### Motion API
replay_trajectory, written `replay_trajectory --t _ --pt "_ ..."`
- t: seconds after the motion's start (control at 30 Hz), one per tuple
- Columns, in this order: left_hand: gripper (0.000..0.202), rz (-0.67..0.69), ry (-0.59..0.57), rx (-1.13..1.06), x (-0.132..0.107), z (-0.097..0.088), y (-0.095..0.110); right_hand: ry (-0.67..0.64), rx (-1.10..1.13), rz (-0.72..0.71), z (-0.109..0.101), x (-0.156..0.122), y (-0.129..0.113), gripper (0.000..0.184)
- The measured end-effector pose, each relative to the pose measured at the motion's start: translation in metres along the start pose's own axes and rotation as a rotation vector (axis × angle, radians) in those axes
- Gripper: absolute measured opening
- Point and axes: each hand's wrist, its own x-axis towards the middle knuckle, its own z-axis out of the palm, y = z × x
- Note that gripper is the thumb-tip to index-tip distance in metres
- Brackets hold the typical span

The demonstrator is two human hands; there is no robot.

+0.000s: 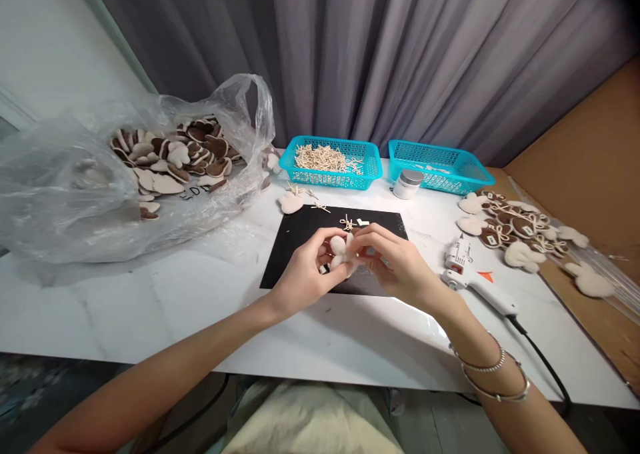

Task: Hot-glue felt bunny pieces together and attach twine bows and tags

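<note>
Over the black mat [285, 254], my left hand [303, 277] curls round a small white fluffy plush piece [339, 247] with rounded lobes. My right hand [397, 264] pinches the same piece from the other side, its fingertips partly hidden behind it. A cream cord bow [347, 222] and a small white tag [363, 223] lie on the mat just beyond my fingers. Another bow [321, 207] rests at the mat's far edge, beside a white plush piece [291, 203]. A white glue gun [483, 291] lies right of my right hand.
A blue basket [370, 172] holds many cord bows; a second blue basket [450, 154] holds small white pieces. A lidded jar [408, 184] stands before it. Brown-and-white plush pieces fill a plastic bag [65, 194] at left; bow-trimmed ones [525, 226] pile up right. The glue gun's cord [543, 361] trails toward me.
</note>
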Motion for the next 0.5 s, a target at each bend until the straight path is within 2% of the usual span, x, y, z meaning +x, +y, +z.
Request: replay_trajectory --t 0.2,0.33,0.5 --pt "0.035 0.039 0.014 0.061 -0.0008 0.0013 -0.0047 -0.009 -0.184 0.049 0.0072 -0.0024 -0.0019 0.021" --pt "0.035 0.058 0.027 0.092 -0.0011 0.0026 -0.0071 0.001 -0.149 0.027 0.0073 -0.0017 -0.0006 0.020" --pt "0.034 0.066 0.040 0.111 -0.0016 0.0039 -0.0064 0.082 -0.034 -0.014 0.0070 -0.0006 0.0018 0.019"
